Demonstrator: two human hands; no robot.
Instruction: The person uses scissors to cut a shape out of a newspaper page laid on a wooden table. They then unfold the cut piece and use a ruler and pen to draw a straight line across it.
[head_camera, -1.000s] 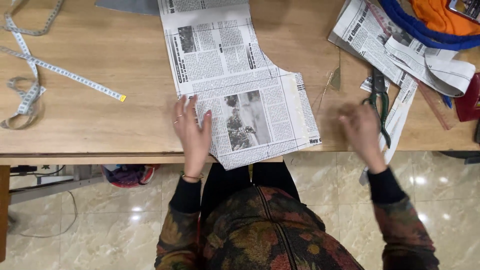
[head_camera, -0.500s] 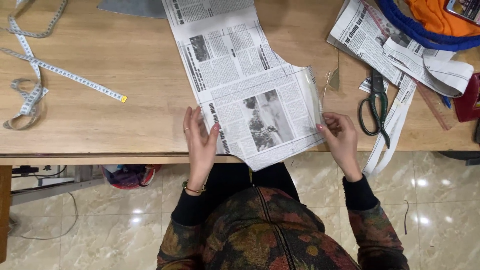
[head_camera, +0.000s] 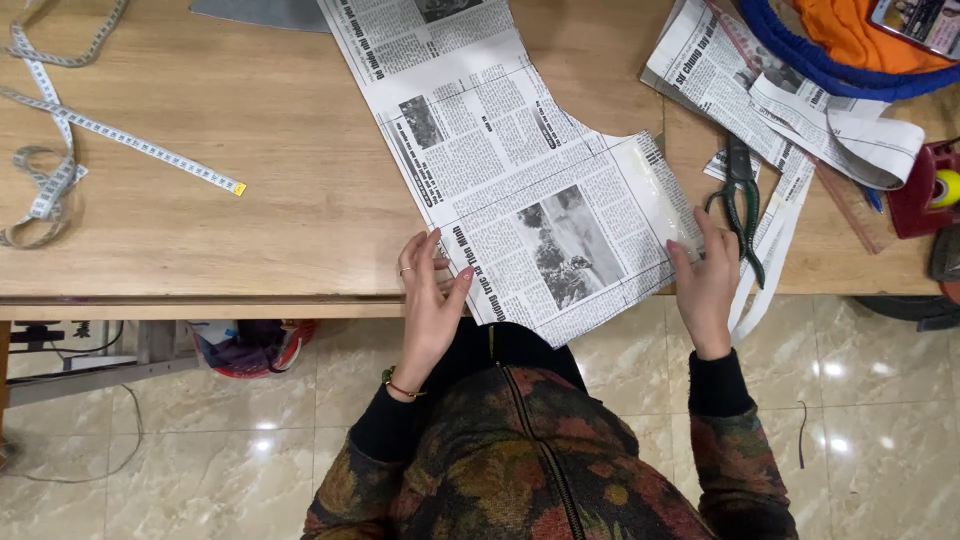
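So the newspaper (head_camera: 520, 190) was lying slanted across the wooden tabletop (head_camera: 250, 120), with its near corner hanging a bit over the front edge toward the person. The left hand (head_camera: 430, 300) sat on the sheet's left edge near that front edge, fingers (head_camera: 432, 250) loosely spread and flat on the paper, not pinching anything. The right hand (head_camera: 705, 285) was at the sheet's right edge, fingers held fairly close together and resting on the paper; couldn't tell if the thumb was tucked under it. Scissors (head_camera: 742, 205) with dark green handles lay just beside the right hand, on top of some cut paper strips (head_camera: 790, 170). A tape measure (head_camera: 90, 130) was snaking around well off to the left. Far right there was a red tape dispenser (head_camera: 925, 190), and up in the corner some orange cloth (head_camera: 845, 30) with blue trim.
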